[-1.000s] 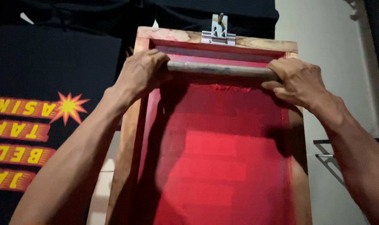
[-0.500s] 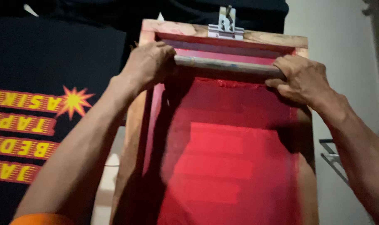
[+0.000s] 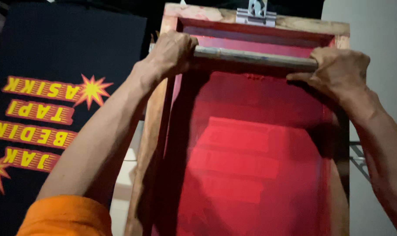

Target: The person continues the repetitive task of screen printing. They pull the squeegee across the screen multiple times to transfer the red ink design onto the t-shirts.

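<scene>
Gripping a long wooden squeegee handle [image 3: 255, 57], both hands are seen at the far end of a screen-printing frame [image 3: 150, 144]. The left hand [image 3: 172, 52] is closed around the left end of the handle, fingers curled over its top. The right hand [image 3: 338, 70] is closed around the right end, knuckles raised and the thumb laid along the near side. The handle is held crosswise, spanning almost the full inner width of the frame, just below its top rail.

The frame is built of bare, worn wood stained with ink. A metal hinge clamp [image 3: 256, 13] is fixed to the middle of the top rail. The mesh [image 3: 251, 166] inside the frame is coated red, and paler rectangular blocks are visible in stacked rows across its middle. A deep shadow is cast along the left inner edge.

To the left of the frame, a black cloth [image 3: 76, 52] is laid flat, bearing rows of yellow lettering on red bands and yellow starbursts [image 3: 91, 89]. A pale surface [image 3: 128, 175] is visible between the cloth and the frame. A light grey wall [image 3: 377, 26] is seen at the right. An orange sleeve [image 3: 67, 216] covers the left upper arm. The room is dimly lit.
</scene>
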